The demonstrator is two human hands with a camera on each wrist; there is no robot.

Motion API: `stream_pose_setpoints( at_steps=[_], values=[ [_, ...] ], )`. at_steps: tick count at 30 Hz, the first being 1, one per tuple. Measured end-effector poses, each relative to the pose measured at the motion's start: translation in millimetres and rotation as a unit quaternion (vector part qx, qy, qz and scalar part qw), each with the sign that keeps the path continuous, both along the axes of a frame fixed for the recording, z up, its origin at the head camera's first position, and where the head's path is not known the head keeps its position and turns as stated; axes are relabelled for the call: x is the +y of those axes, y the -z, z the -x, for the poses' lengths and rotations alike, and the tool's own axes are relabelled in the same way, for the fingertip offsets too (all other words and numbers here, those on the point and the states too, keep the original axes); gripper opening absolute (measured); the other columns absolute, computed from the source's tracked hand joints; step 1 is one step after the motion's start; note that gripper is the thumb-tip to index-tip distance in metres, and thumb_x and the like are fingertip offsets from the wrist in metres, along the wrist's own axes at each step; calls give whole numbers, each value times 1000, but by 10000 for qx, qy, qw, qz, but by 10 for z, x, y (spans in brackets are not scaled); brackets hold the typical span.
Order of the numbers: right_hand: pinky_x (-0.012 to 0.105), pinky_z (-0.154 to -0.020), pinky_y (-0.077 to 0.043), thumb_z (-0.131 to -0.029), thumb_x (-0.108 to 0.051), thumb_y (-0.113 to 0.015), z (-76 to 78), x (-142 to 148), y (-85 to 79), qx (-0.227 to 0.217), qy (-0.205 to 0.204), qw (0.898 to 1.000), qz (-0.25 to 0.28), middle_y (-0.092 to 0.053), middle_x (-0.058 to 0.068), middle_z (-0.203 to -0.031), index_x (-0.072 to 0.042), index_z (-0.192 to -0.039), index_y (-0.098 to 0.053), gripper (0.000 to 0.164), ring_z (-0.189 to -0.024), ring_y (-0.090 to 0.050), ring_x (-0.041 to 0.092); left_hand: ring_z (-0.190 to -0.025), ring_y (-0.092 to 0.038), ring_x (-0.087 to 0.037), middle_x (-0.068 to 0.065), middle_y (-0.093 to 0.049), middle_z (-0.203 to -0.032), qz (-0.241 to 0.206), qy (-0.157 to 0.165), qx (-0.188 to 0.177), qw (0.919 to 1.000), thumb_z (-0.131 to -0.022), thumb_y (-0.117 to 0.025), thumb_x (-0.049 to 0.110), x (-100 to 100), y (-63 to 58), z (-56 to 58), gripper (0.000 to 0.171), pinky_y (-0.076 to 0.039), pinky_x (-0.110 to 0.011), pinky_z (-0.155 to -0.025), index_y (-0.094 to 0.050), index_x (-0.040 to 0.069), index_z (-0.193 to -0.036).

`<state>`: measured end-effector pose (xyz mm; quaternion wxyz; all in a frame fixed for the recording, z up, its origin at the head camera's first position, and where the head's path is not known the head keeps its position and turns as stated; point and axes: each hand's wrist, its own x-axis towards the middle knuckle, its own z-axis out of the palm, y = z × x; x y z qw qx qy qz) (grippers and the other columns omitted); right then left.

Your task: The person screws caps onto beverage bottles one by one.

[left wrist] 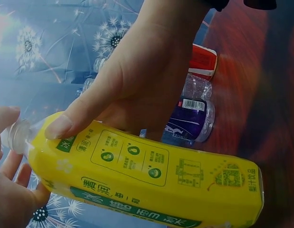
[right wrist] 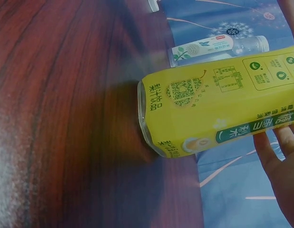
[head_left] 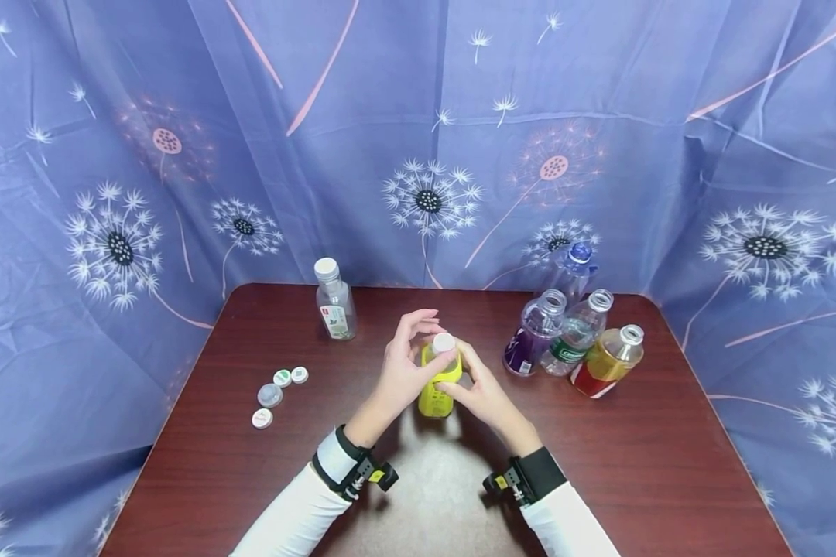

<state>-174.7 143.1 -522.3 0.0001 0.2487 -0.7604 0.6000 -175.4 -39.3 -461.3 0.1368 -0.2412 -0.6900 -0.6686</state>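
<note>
A yellow-labelled drink bottle (head_left: pixel 435 400) stands upright near the middle of the table, between the two hands. My left hand (head_left: pixel 407 367) holds the white cap (head_left: pixel 443 342) at its top, thumb on the near side and fingers curved round the far side. Lower down, my right hand (head_left: pixel 486 396) grips the bottle's upper body. The left wrist view has the right thumb (left wrist: pixel 61 126) pressed on the label just under the shoulder, and the left fingers about the cap (left wrist: pixel 18 135). In the right wrist view, the bottle's base is close over the brown tabletop (right wrist: pixel 80 118).
Several loose caps (head_left: pixel 269 396) lie on the left. Behind them stands a clear bottle (head_left: pixel 336 309) with a white cap. At the right, a purple-labelled bottle (head_left: pixel 525 340), a green-labelled bottle (head_left: pixel 571 348) and a red-and-yellow-labelled bottle (head_left: pixel 606 363) stand uncapped, with a blue-topped bottle (head_left: pixel 580 254) behind.
</note>
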Motion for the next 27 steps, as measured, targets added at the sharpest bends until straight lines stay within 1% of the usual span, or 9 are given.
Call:
stream_pose_setpoints(
  at_steps=[1,3,6,8,10,13,19,23,27],
  values=[
    [35,-105,-48,-92,5,-74,1,4,7,2,-19,10000,29,-58,18,-147,-9,-158,-37,77,-121,-57,15,-117,-64,-30,-17,-68,-122,8,3,19,10000,-85,-82,-5,-3,11,2,61,-53,-43,-106,-52,4,-137],
    [33,-105,-48,-92,5,-73,-37,-5,-79,11,-33,10000,39,-58,20,-146,-5,-157,-38,75,-120,-57,15,-114,-66,-29,-17,-70,-121,20,40,71,10000,-86,-81,-6,-11,27,4,55,-54,-40,-104,-53,2,-133],
    [31,-104,-47,-91,8,-73,-37,-6,-93,-25,16,10000,-40,-57,24,-146,0,-156,-37,75,-119,-57,12,-111,-68,-29,-17,-73,-118,10,135,149,9998,-88,-78,-7,-20,44,6,48,-54,-34,-103,-53,0,-129],
    [30,-104,-47,-90,9,-73,-40,-10,-103,-23,69,9999,-90,-57,25,-145,1,-156,-36,76,-119,-57,11,-112,-68,-31,-18,-72,-119,-24,200,174,9996,-88,-77,-8,-20,46,8,49,-54,-33,-103,-53,0,-130],
    [30,-105,-46,-89,9,-74,-1,1,-7,-21,83,9999,-66,-57,22,-147,-2,-157,-36,78,-121,-56,11,-115,-65,-35,-19,-69,-121,-107,257,155,9995,-87,-78,-9,-15,47,14,54,-53,-34,-105,-52,0,-133],
    [31,-106,-46,-90,7,-74,-2,2,3,14,19,10000,29,-56,18,-149,-7,-159,-36,79,-123,-56,13,-116,-62,-37,-21,-64,-125,-181,221,120,9995,-86,-79,-9,-8,44,18,59,-52,-38,-107,-51,0,-136],
    [31,-107,-46,-92,3,-74,1,5,17,-11,-49,10000,35,-57,16,-148,-10,-158,-37,77,-124,-56,15,-112,-65,-24,-24,-67,-119,-223,204,155,9994,-87,-78,-9,-12,46,11,51,-54,-35,-104,-53,-3,-130],
    [29,-106,-45,-92,4,-74,4,2,18,65,-16,10000,40,-58,18,-146,-8,-158,-37,76,-122,-57,14,-114,-65,-26,-24,-68,-119,-290,358,122,9989,-87,-76,-12,-18,54,21,51,-52,-32,-105,-52,-3,-131],
    [28,-107,-45,-91,5,-74,3,-1,19,124,-5,9999,68,-58,19,-146,-7,-158,-37,77,-122,-57,13,-115,-65,-27,-23,-66,-121,-235,279,40,9993,-86,-78,-10,-16,49,22,56,-52,-35,-106,-50,0,-134]
  ],
)
